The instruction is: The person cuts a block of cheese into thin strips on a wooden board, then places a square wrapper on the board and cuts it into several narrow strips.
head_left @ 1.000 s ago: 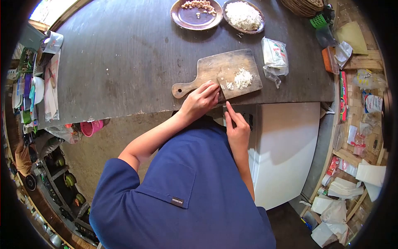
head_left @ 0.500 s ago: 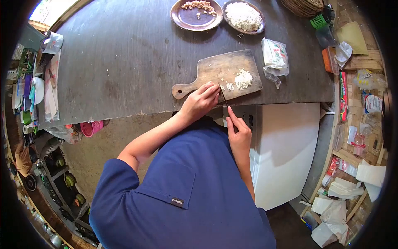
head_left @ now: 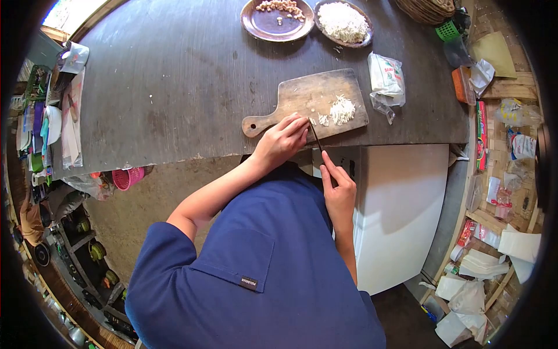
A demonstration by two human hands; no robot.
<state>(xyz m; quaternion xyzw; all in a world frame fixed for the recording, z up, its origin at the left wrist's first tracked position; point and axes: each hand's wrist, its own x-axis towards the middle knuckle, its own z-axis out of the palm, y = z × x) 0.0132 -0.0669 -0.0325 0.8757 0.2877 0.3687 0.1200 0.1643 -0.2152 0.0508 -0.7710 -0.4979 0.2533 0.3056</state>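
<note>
A wooden cutting board lies at the table's front edge with its handle to the left. My left hand is on the board's near edge, fingers bent together beside the blade; whatever they press on is hidden. My right hand is wrapped round the handle end of a thin dark knife, whose blade slants up to my left fingertips. Right of the blade lie small white strips and a larger heap of white shreds.
Beyond the board stand a plate with brown pieces and a plate heaped with white shreds. A white plastic packet lies right of the board. A white appliance stands below the table's edge at the right.
My right hand and the knife's handle end have shifted slightly right and toward my body. My left hand has stayed almost in place.
</note>
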